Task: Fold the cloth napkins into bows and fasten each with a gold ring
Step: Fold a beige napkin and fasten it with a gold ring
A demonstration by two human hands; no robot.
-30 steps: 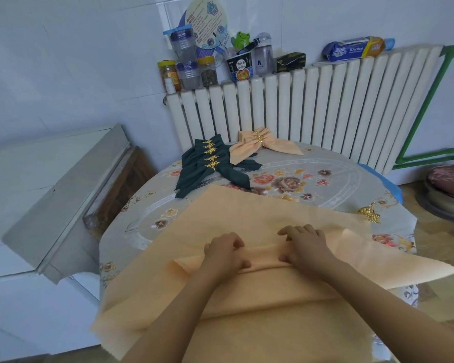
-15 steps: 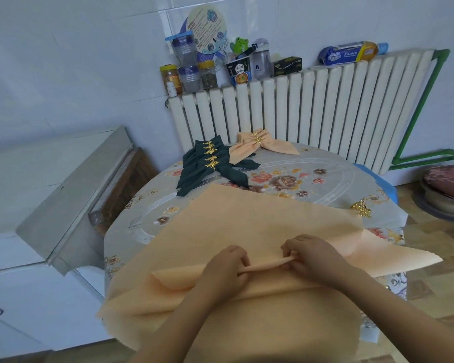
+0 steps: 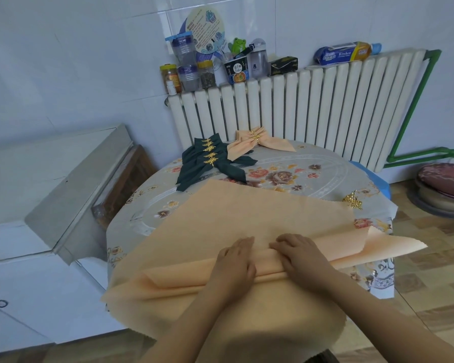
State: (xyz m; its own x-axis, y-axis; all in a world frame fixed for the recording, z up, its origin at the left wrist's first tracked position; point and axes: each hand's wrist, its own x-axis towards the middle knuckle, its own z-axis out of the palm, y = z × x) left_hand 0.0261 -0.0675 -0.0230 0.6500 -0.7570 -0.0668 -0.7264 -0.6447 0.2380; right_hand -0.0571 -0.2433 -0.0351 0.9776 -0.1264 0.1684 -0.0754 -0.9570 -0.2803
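Note:
A large peach cloth napkin [image 3: 260, 213] lies spread over the near half of the round table [image 3: 312, 176], with a pleat folded across its middle. My left hand [image 3: 236, 260] and my right hand [image 3: 302, 254] lie side by side, fingers flat, pressing on that pleat. A loose gold ring [image 3: 353, 201] sits on the table at the right, beyond the napkin's edge. Several dark green bows [image 3: 210, 163] with gold rings are stacked at the far left, and peach bows [image 3: 257, 144] with gold rings lie behind them.
A white radiator [image 3: 312, 108] stands behind the table, with jars, bottles and a wrapped roll on top. A white cabinet [image 3: 50, 184] is close on the left. A stool with a patterned cushion [image 3: 446, 184] is on the floor at the right.
Both hands went from pinching up a fold of the napkin to lying flat on it, pressing the pleat down. The pleated band is now wider.

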